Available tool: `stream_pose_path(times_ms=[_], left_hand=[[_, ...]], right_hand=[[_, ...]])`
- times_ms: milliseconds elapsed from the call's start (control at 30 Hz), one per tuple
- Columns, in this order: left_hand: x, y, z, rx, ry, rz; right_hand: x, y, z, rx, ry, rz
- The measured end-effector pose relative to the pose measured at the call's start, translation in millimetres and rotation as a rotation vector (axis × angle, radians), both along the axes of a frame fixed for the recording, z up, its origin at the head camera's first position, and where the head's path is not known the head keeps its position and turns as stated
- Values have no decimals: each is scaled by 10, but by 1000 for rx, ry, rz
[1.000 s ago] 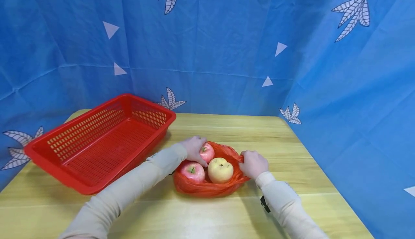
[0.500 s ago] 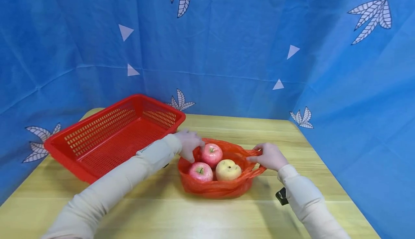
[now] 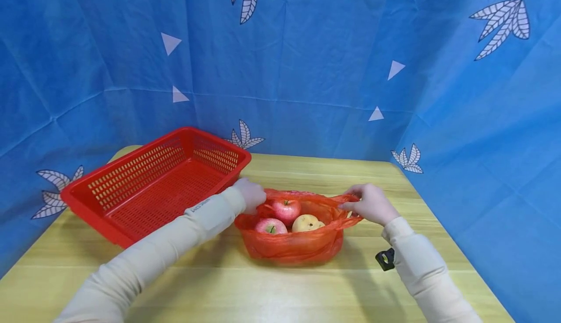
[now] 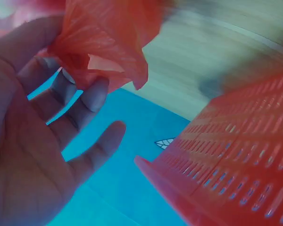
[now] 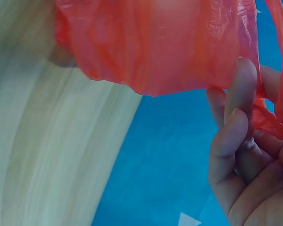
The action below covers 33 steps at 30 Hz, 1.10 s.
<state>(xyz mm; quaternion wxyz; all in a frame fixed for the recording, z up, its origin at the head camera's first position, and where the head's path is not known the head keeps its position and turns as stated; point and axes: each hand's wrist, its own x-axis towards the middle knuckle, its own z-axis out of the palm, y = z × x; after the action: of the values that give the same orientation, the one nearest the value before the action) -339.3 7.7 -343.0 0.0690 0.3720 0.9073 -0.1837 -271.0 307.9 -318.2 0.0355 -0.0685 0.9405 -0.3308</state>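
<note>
A thin red plastic bag (image 3: pixel 291 249) sits on the table with its mouth stretched open. Inside lie two pink-red apples (image 3: pixel 287 211) and a lobed pale yellow fruit (image 3: pixel 306 223), partly hidden by the bag's front side. My left hand (image 3: pixel 251 195) holds the bag's left edge; in the left wrist view, thumb and fingers pinch the crumpled plastic (image 4: pixel 106 42) while the little finger stays free. At the opposite side, my right hand (image 3: pixel 372 203) pinches the bag's right handle, and the right wrist view shows the red strap (image 5: pixel 269 120) between thumb and fingers.
A red plastic basket (image 3: pixel 94 223) with slotted walls stands left of the bag, close to my left forearm. A blue cloth (image 3: pixel 307 60) with white leaf prints hangs behind and to the right of the wooden table (image 3: pixel 280 294). A small black device (image 3: pixel 385 259) is under my right wrist.
My left hand has left the apples and taken hold of the bag's left edge. My right hand has shifted right and up, and the bag's sides stand higher around the fruit.
</note>
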Motion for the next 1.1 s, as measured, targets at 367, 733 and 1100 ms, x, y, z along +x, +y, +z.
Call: stream_pose_path(times_ms=[367, 733, 1100], left_hand=[[67, -253, 447, 516, -5, 16], [208, -462, 736, 954, 29, 35], [212, -506, 545, 1087, -202, 112]], right_hand=[[-42, 20, 154, -66, 28, -22], [-102, 17, 497, -30, 122, -61], [-44, 231, 364, -314, 61, -12]])
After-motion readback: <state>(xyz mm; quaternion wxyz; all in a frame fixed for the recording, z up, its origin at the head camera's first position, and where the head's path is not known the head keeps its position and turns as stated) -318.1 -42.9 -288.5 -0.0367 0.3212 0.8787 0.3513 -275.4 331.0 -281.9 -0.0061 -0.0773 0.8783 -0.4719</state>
